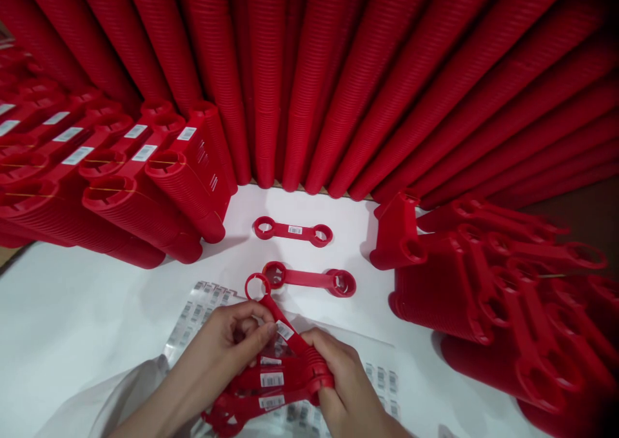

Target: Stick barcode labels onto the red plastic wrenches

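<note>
Several red plastic pieces, each a bar with a ring at both ends, are fanned out between my hands. My right hand is wrapped round their gathered ring ends. The fingers of my left hand are pinched at the top red piece, beside its white barcode label; whether they grip it is hidden. More labelled pieces spread out below. Just beyond lie a small stack of red pieces and a single labelled piece, flat on the white table. Under my hands are sheets of barcode labels.
Tall red stacks stand in a row along the back. At the left are tied stacks with labels on top. Stacks without visible labels crowd the right side, some leaning or overlapping.
</note>
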{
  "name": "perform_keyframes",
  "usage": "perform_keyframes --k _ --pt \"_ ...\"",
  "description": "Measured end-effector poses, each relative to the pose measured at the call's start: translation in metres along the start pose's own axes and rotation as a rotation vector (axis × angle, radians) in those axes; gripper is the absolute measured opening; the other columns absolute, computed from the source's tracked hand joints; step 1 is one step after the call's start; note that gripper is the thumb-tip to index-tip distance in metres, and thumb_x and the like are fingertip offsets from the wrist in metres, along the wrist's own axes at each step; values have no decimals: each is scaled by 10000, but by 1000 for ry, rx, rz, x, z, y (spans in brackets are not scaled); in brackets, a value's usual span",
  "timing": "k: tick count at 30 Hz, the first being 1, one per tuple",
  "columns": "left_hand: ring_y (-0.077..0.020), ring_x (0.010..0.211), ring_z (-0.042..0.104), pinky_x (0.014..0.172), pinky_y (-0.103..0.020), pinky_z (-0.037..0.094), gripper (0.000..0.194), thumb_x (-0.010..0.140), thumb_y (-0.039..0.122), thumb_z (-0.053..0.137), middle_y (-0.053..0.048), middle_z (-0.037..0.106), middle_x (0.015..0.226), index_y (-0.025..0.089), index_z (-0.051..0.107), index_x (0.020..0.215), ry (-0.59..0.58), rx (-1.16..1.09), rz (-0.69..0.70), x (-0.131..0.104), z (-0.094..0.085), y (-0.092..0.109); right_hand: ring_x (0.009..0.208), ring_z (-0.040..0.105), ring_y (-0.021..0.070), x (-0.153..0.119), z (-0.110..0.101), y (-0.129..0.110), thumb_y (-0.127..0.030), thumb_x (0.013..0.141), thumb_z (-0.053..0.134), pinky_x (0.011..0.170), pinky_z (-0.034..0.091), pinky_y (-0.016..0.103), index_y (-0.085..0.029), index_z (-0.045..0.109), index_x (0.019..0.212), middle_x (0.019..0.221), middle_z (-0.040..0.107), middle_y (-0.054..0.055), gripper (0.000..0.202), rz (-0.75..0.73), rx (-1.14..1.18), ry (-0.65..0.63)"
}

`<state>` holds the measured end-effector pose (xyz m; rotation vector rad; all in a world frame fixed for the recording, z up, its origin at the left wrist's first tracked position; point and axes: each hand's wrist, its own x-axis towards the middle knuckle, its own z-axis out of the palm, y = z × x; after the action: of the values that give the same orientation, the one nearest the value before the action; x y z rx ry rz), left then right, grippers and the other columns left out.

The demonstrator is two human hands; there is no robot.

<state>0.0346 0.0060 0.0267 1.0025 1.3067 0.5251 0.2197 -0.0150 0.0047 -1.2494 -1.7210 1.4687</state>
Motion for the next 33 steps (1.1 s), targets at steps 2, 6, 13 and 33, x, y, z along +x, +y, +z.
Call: perform_keyframes --k 2,6,13,33 --pt "-79 432 307 396 -171 206 275 782 433 561 62 384 469 163 583 735 11 9 1 0 1 0 742 556 177 0 0 0 -81 545 362 667 411 248 -181 554 808 762 588 30 341 -2 -2 -4" --pt "-87 463 367 444 -182 275 286 819 426 522 56 408 485 156 588 750 18 85 38 1 2 -3 757 561 178 -1 -1 2 -75 554 360 670 410 249 -181 564 846 792 593 33 372 -17 -1 -18" --pt "-150 606 549 581 -239 430 312 882 434 444 5 594 631 192 586 744 123 492 228 0 6 -7 765 565 188 -2 1 1 -77 538 352 679 420 261 -185 564 858 784 596 33 399 -54 13 -22" --pt "-173 716 549 649 -275 437 245 877 439 474 1 584 770 208 548 844 225 553 329 2 -27 -3 755 559 165 -2 -8 7 -80 550 336 629 420 248 -195 575 869 811 604 21 415 -67 3 62"
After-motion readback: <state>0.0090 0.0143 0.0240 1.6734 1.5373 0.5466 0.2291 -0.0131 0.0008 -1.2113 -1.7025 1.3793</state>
